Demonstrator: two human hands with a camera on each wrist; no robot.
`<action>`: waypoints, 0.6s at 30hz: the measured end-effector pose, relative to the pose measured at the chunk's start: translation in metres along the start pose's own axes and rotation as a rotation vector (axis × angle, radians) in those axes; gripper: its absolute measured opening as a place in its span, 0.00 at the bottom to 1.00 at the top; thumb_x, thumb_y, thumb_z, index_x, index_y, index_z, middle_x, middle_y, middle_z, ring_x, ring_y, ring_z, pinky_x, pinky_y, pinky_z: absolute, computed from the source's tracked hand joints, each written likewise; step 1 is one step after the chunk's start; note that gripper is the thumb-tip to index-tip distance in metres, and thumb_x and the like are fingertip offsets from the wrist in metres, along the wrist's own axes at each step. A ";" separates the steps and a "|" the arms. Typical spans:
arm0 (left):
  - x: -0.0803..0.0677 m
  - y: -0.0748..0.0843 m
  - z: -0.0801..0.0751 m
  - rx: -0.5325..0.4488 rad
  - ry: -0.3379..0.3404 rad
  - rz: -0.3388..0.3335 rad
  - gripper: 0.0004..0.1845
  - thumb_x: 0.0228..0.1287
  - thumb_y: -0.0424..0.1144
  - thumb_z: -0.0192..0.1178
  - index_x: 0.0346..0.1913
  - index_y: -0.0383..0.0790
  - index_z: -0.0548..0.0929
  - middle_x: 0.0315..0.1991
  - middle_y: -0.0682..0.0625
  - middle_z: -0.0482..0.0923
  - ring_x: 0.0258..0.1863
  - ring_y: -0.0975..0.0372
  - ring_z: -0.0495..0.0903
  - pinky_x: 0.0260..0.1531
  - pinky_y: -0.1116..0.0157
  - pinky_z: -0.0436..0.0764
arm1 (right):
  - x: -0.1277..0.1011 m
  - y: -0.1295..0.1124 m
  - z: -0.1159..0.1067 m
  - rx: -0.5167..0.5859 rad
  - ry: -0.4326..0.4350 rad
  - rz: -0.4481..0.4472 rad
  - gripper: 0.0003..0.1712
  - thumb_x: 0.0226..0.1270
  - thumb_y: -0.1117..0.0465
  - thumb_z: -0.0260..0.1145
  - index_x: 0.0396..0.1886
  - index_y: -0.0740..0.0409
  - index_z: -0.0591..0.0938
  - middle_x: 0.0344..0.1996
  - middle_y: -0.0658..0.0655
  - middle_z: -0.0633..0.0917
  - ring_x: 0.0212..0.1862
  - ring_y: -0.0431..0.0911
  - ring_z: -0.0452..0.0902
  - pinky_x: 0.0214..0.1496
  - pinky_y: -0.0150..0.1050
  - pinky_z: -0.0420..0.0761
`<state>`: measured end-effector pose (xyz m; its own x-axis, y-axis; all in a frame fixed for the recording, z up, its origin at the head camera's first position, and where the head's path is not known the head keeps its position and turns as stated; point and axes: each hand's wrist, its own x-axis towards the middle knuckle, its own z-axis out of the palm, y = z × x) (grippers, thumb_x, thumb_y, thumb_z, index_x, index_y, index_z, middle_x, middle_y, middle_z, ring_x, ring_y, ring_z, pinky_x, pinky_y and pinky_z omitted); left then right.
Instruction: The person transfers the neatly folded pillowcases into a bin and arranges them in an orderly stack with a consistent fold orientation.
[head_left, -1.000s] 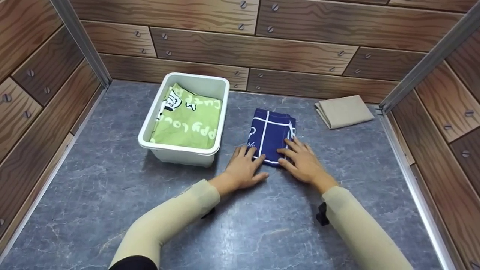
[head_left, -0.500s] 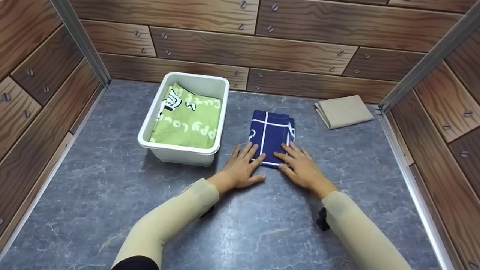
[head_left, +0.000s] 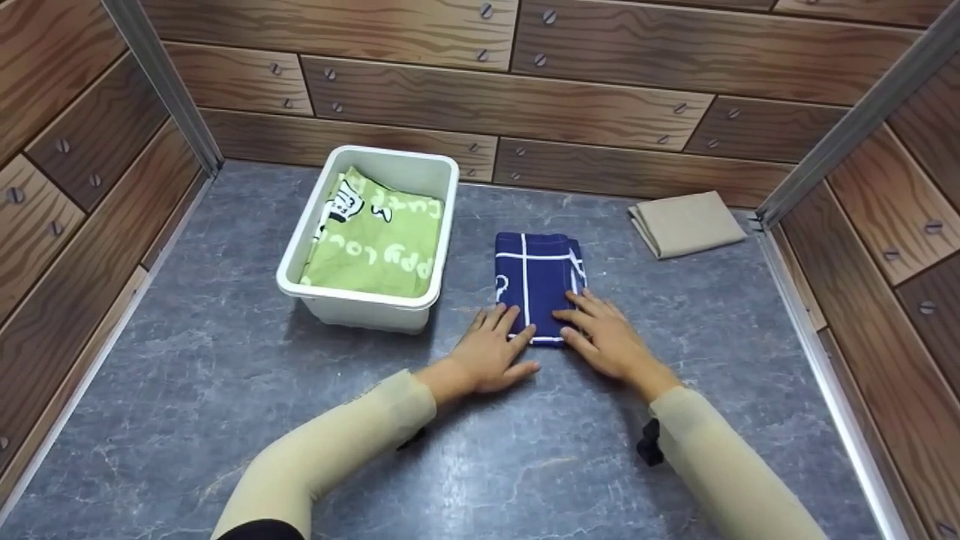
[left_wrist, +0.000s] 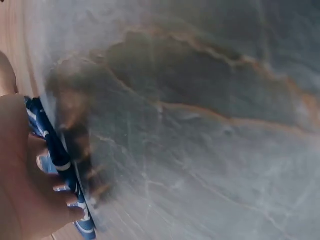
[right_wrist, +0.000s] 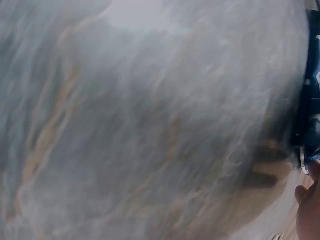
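Note:
A folded navy cloth with white lines [head_left: 544, 281] lies flat on the grey marbled table. My left hand [head_left: 487, 356] rests on its near left corner, fingers spread and straight, thumb on the tabletop side. On the near right edge, my right hand [head_left: 607, 341] touches the cloth with extended fingers. In the left wrist view, the cloth's folded edge [left_wrist: 62, 160] shows beside the fingers of the left hand [left_wrist: 30, 185]. The right wrist view catches a strip of the navy cloth [right_wrist: 312, 90] and part of the right hand [right_wrist: 307, 200] at its edge.
Left of the cloth stands a white plastic bin [head_left: 360, 300] holding a folded green cloth [head_left: 375, 240] with white lettering. A folded beige cloth [head_left: 690, 223] lies at the back right. Wood-patterned walls [head_left: 420, 82] enclose the table at the back and sides.
Both hands have slid slightly toward the body, and the navy cloth has shifted nearer and a little left with them, turning slightly straighter. The bin and beige cloth stay put.

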<state>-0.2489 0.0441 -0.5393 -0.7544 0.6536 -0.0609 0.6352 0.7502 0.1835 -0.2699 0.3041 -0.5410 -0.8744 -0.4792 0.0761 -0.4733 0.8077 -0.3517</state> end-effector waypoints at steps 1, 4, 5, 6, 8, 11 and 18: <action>0.001 -0.001 -0.001 -0.032 0.024 -0.002 0.38 0.74 0.67 0.38 0.77 0.48 0.61 0.78 0.37 0.52 0.77 0.42 0.51 0.74 0.42 0.54 | 0.001 0.000 -0.001 0.021 0.019 0.010 0.24 0.77 0.45 0.54 0.66 0.45 0.78 0.74 0.60 0.66 0.76 0.62 0.54 0.75 0.65 0.52; 0.003 -0.007 -0.003 -0.155 0.104 -0.037 0.36 0.75 0.64 0.41 0.76 0.47 0.64 0.76 0.36 0.54 0.75 0.41 0.54 0.72 0.41 0.58 | 0.002 0.002 -0.005 0.094 0.089 0.041 0.24 0.77 0.46 0.56 0.66 0.48 0.78 0.73 0.62 0.68 0.74 0.63 0.59 0.73 0.64 0.57; 0.004 -0.010 -0.004 -0.206 0.131 -0.055 0.36 0.75 0.64 0.41 0.76 0.46 0.63 0.76 0.36 0.54 0.75 0.41 0.55 0.72 0.42 0.59 | 0.002 0.003 -0.006 0.119 0.113 0.052 0.25 0.76 0.46 0.56 0.66 0.49 0.78 0.72 0.63 0.68 0.73 0.63 0.60 0.73 0.64 0.58; 0.005 -0.012 -0.005 -0.261 0.162 -0.076 0.36 0.75 0.63 0.42 0.76 0.45 0.63 0.76 0.35 0.54 0.74 0.40 0.56 0.71 0.42 0.59 | 0.002 0.005 -0.006 0.141 0.138 0.063 0.25 0.76 0.47 0.56 0.66 0.50 0.78 0.71 0.64 0.69 0.72 0.64 0.61 0.72 0.64 0.59; 0.008 -0.015 -0.008 -0.375 0.215 -0.126 0.36 0.75 0.62 0.43 0.76 0.44 0.62 0.76 0.33 0.53 0.73 0.39 0.57 0.71 0.43 0.61 | 0.003 0.008 -0.008 0.181 0.180 0.081 0.25 0.76 0.49 0.57 0.66 0.53 0.77 0.69 0.66 0.71 0.70 0.65 0.63 0.72 0.64 0.60; 0.014 -0.019 -0.012 -0.520 0.284 -0.194 0.36 0.76 0.60 0.44 0.77 0.42 0.61 0.75 0.32 0.55 0.72 0.39 0.59 0.71 0.44 0.62 | 0.005 0.011 -0.010 0.233 0.226 0.125 0.25 0.76 0.51 0.56 0.67 0.57 0.76 0.67 0.68 0.73 0.69 0.65 0.65 0.72 0.62 0.61; 0.029 -0.023 -0.022 -0.790 0.399 -0.366 0.33 0.77 0.54 0.45 0.75 0.36 0.62 0.69 0.31 0.65 0.69 0.41 0.66 0.71 0.49 0.64 | 0.016 0.008 -0.017 0.381 0.226 0.331 0.30 0.79 0.50 0.52 0.72 0.62 0.69 0.65 0.73 0.73 0.67 0.64 0.69 0.71 0.58 0.65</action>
<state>-0.2889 0.0431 -0.5242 -0.9775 0.2003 0.0663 0.1637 0.5216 0.8373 -0.2892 0.3091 -0.5263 -0.9910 -0.1009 0.0880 -0.1336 0.7013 -0.7002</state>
